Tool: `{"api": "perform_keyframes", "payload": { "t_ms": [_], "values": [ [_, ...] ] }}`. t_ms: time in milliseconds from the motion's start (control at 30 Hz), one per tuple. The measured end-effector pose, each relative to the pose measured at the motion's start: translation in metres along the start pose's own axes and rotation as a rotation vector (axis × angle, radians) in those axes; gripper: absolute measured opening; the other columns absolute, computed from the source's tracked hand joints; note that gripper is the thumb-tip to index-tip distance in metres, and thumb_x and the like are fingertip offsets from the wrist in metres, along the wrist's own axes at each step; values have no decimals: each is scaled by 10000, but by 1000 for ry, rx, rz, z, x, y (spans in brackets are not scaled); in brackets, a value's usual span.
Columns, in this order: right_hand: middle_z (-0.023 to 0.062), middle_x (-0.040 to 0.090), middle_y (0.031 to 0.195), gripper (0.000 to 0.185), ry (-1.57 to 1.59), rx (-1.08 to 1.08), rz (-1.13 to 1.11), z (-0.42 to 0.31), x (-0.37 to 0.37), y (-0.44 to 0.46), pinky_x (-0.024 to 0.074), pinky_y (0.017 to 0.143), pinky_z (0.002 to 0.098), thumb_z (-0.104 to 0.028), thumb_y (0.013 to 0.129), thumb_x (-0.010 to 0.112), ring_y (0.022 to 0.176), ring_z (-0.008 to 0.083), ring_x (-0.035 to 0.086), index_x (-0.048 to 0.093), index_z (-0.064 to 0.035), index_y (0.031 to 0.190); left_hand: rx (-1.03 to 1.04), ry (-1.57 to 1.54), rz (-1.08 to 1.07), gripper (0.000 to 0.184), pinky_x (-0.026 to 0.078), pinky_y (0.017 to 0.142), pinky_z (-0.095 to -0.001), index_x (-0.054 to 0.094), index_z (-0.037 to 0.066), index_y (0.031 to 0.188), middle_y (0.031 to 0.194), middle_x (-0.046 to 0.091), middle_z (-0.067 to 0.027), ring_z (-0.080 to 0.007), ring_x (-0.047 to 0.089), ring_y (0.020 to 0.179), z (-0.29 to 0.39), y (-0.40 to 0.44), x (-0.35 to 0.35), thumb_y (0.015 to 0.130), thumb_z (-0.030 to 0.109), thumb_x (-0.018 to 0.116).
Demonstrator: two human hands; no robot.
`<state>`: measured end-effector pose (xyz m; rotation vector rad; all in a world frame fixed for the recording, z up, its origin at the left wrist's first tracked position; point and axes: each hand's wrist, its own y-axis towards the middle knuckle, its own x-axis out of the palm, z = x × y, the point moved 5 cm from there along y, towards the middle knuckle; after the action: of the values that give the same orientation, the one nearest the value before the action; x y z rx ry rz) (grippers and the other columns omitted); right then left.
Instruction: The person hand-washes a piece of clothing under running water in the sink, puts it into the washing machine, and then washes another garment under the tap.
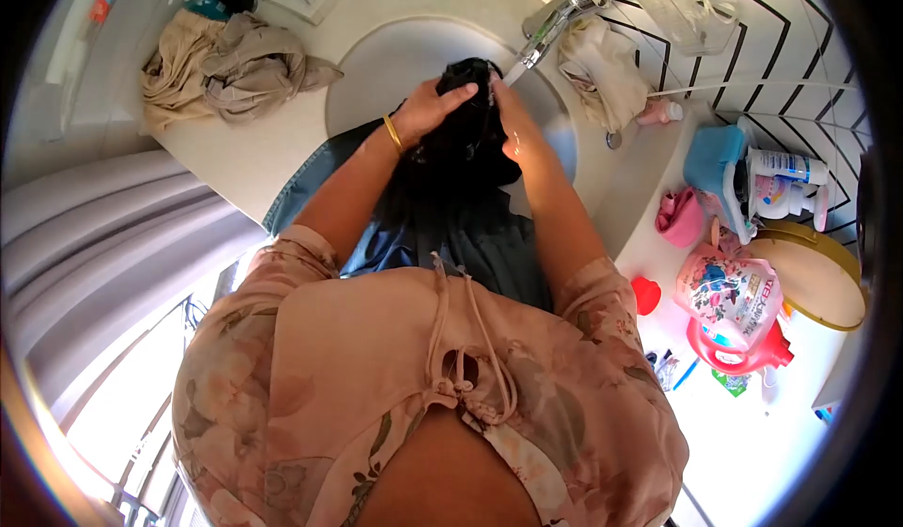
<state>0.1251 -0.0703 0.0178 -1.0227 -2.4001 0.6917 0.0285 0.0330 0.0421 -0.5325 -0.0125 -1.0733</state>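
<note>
A black wet cloth garment (450,156) is bunched up over the white sink basin (362,66). My left hand (431,109), with a gold bangle at the wrist, grips its left side, thumb on top and the other fingers mostly hidden by the cloth. From the right, my right hand (515,118) presses on the garment's upper edge, fingers closed against it; white suds or water show there. The chrome tap (555,29) points down just beyond my right hand, and a stream appears under its spout. Dark blue fabric (315,184) hangs over the counter's front edge.
Beige and grey clothes (230,66) lie on the counter at left. A cream cloth (602,71) sits right of the tap. Further right are a blue container (715,156), a detergent pouch (729,287), a red-handled jug (752,353) and a round gold-rimmed basin (814,278).
</note>
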Motion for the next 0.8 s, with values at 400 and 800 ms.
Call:
{"api": "perform_keyframes", "payload": {
  "t_ms": [400,800],
  "values": [
    [78,582,846,289,-495,-751,-29,-179,63,-120,443,661,241,-30,715,518,753,110,544,543,32,996,-178,-576,-888,1081,332,948,-392,428,-2,1219,1263,417,-186,-264,409,1168,-33,-99,68,558,845,306],
    [134,541,1129,395,933,-223,-395,-133,35,-136,382,935,407,-159,754,473,1023,284,519,514,-5,1115,420,-1411,-847,1076,285,979,-476,317,91,1304,1322,344,-121,-311,335,1199,89,-47,52,546,854,329]
  ]
}}
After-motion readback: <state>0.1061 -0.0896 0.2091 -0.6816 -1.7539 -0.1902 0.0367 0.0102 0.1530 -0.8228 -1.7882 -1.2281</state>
